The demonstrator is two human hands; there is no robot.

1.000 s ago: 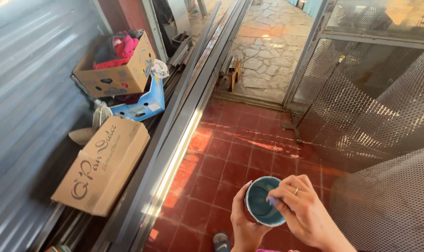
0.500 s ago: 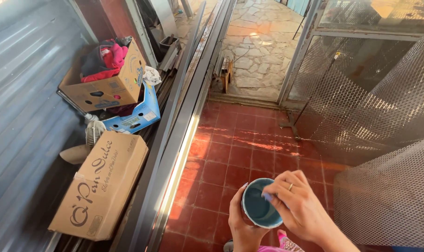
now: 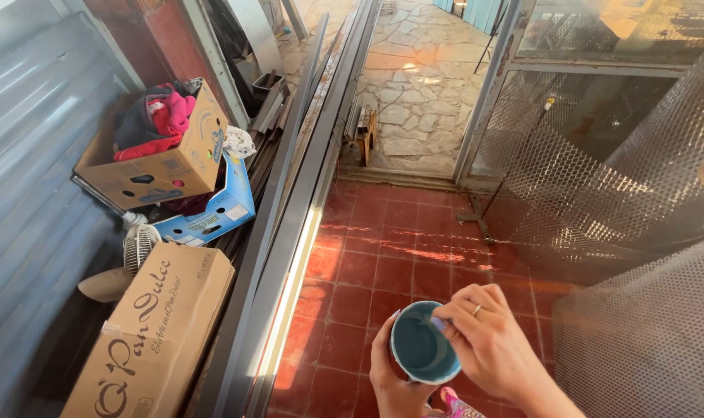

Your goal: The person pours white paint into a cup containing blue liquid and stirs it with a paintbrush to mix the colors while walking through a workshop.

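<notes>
While the left hand (image 3: pixel 394 375) cups a small blue cup (image 3: pixel 422 352) from below, gripping its side, the right hand (image 3: pixel 491 348) reaches over the rim with fingertips (image 3: pixel 443 321) pinched together at its upper edge — a ring shows on one finger. Cup and hands sit low in view, above the red tile floor (image 3: pixel 383 255). To the left, just beyond, a long brown cardboard box (image 3: pixel 154 333) lies beside grey metal rails (image 3: pixel 305 201). Farther back stand a blue box (image 3: pixel 220 209) and an open cardboard box (image 3: pixel 166 166) stuffed with pink and dark clothes. On the right hangs wire mesh (image 3: pixel 600 193) — past it, a stone-paved yard (image 3: pixel 422 77).
</notes>
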